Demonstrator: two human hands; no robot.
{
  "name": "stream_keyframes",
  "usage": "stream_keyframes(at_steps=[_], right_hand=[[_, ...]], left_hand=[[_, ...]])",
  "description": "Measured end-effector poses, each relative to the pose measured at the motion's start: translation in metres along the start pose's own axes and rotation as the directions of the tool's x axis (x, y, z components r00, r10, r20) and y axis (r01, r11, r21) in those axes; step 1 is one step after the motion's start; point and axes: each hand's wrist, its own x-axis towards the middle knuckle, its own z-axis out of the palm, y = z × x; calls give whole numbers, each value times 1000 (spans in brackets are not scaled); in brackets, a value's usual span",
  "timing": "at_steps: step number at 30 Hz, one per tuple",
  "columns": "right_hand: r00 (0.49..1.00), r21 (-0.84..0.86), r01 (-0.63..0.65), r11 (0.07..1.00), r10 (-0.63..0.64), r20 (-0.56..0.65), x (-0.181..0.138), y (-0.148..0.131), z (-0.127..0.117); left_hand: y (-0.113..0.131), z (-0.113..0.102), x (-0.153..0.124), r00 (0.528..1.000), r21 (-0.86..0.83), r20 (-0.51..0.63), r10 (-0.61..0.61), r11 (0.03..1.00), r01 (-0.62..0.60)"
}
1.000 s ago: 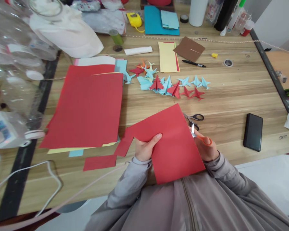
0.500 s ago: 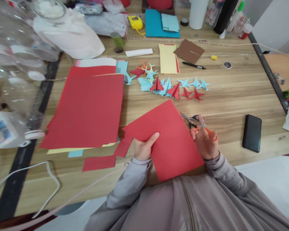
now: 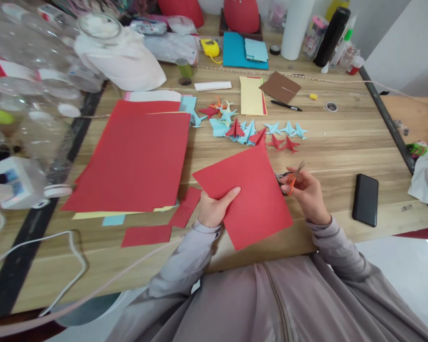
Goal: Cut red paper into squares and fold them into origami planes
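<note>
My left hand (image 3: 216, 207) grips a sheet of red paper (image 3: 251, 190) by its left edge, thumb on top and fingers hidden beneath. The sheet is held at a slant above the table. To its right, my right hand (image 3: 308, 192) is closed around orange-handled scissors (image 3: 291, 183), whose blades point up and away from the paper. A second pair of scissors with dark handles (image 3: 280, 177) lies just behind, partly covered by the sheet and my fingers. Two red paper strips (image 3: 147, 236) lie to the left of my left hand.
A stack of large red sheets (image 3: 142, 161) lies on the left. Folded red and blue paper planes (image 3: 258, 136) are grouped beyond my hands. A black phone (image 3: 365, 199) rests at right. Yellow paper (image 3: 251, 97), brown paper (image 3: 281, 87) and a pen (image 3: 286, 105) lie farther back.
My right hand has turned over and drawn the orange scissors into its fingers, blades now showing upward. The red sheet has shifted slightly, apart from the strip that was near its left corner.
</note>
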Motion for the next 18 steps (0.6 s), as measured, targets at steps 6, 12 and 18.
stream_keyframes(at_steps=[6, 12, 18], right_hand=[[999, -42, -11, 999, 10, -31, 20, -6, 25], [955, -138, 147, 979, -177, -240, 30, -7, 11], [997, -105, 8, 994, -16, -76, 14, -15, 5]], left_hand=[[7, 5, 5, 993, -46, 112, 46, 998, -41], [-2, -3, 13, 994, -98, 88, 66, 993, -58], [-5, -8, 19, 994, -99, -2, 107, 989, -107]])
